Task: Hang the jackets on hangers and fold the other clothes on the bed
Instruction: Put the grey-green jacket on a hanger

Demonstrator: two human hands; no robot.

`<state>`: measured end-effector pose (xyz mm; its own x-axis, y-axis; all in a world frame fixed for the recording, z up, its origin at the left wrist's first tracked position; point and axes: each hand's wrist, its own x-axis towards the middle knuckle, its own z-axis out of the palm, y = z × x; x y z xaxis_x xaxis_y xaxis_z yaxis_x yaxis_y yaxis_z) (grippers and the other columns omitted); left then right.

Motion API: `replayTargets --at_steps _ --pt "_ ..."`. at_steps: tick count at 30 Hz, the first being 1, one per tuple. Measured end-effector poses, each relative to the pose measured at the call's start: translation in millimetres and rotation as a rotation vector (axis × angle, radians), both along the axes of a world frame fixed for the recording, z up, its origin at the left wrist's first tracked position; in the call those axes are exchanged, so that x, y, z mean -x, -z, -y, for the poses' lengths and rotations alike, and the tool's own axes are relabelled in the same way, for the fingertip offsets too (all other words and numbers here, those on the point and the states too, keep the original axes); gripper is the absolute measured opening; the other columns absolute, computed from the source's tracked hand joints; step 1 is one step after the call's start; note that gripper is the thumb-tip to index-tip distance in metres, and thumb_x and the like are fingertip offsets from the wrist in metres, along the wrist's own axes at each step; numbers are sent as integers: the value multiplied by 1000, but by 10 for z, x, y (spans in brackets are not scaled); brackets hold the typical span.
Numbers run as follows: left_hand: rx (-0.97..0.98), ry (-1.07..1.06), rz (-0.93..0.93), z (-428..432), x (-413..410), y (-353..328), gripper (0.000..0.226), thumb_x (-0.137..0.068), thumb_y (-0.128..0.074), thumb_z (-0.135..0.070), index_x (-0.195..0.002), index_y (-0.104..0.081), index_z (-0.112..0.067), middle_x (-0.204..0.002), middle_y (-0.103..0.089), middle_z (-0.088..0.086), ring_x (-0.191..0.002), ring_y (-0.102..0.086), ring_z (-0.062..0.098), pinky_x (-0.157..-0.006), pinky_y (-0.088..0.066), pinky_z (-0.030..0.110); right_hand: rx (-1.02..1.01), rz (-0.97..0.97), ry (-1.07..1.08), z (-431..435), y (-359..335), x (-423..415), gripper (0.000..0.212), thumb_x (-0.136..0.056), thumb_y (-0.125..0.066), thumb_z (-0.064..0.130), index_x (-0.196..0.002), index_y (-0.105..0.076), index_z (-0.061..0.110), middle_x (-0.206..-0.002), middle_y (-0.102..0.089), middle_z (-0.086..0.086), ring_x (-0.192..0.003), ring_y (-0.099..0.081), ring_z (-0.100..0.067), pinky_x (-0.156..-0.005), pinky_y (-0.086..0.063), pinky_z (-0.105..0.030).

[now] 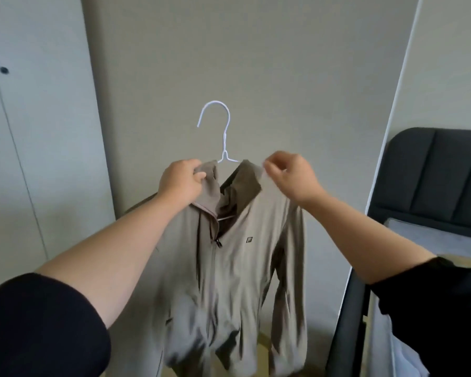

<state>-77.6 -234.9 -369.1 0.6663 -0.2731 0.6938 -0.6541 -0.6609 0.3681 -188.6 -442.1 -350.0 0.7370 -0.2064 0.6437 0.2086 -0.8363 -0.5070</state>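
Observation:
A beige zip jacket (237, 273) hangs in front of me on a white wire hanger (220, 131), whose hook sticks up above the collar against the wall. My left hand (181, 183) grips the left side of the collar. My right hand (290, 176) pinches the right side of the collar near the shoulder. The zip is partly open at the neck, and a small logo shows on the chest. The hanger's lower bar is mostly hidden inside the jacket.
A bed with a dark padded headboard (441, 175) and dark frame (348, 317) stands at the right, a grey sheet (430, 238) on it. White wardrobe doors (25, 131) fill the left. A plain wall (242, 50) is straight ahead.

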Motion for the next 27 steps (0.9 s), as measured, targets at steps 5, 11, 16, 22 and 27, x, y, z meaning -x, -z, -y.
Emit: replayTargets --at_steps 5,11,16,22,27 --pt "31 32 -17 -45 -64 9 18 -88 -58 -11 -72 -52 -7 -62 -44 4 -71 -48 32 -59 -29 34 59 -272 128 209 102 -186 36 -99 -45 36 -122 -58 12 -118 -60 -8 -112 -54 -25 -89 -40 -28" --pt "57 99 -80 -20 -62 174 16 -87 -58 -5 -74 -63 -12 -72 -60 8 -82 -56 32 -67 -32 31 48 -295 62 60 297 -246 43 -90 -63 29 -56 -51 7 -56 -41 -4 -58 -37 -17 -52 -28 -29" --pt "-102 -161 117 -131 -98 231 24 -82 -47 -1 -96 -64 -10 -97 -63 14 -95 -50 33 -70 -40 35 -30 -124 219 39 335 -235 35 -90 -63 24 -64 -59 1 -56 -48 -8 -63 -47 -25 -54 -29 -31" --pt "-100 -233 195 -120 -23 170 22 -84 -49 -1 -100 -63 -7 -102 -62 12 -96 -55 32 -68 -39 34 -65 -33 326 10 316 -211 26 -87 -62 24 -66 -58 8 -59 -50 -2 -65 -49 -29 -49 -28 -28" --pt "399 70 -69 175 339 550 17 -78 -59 -1 -78 -69 -15 -70 -64 -1 -71 -62 23 -61 -37 22 -121 114 423 37 271 -174 14 -86 -58 24 -76 -65 18 -72 -60 -3 -72 -52 -28 -59 -33 -28"
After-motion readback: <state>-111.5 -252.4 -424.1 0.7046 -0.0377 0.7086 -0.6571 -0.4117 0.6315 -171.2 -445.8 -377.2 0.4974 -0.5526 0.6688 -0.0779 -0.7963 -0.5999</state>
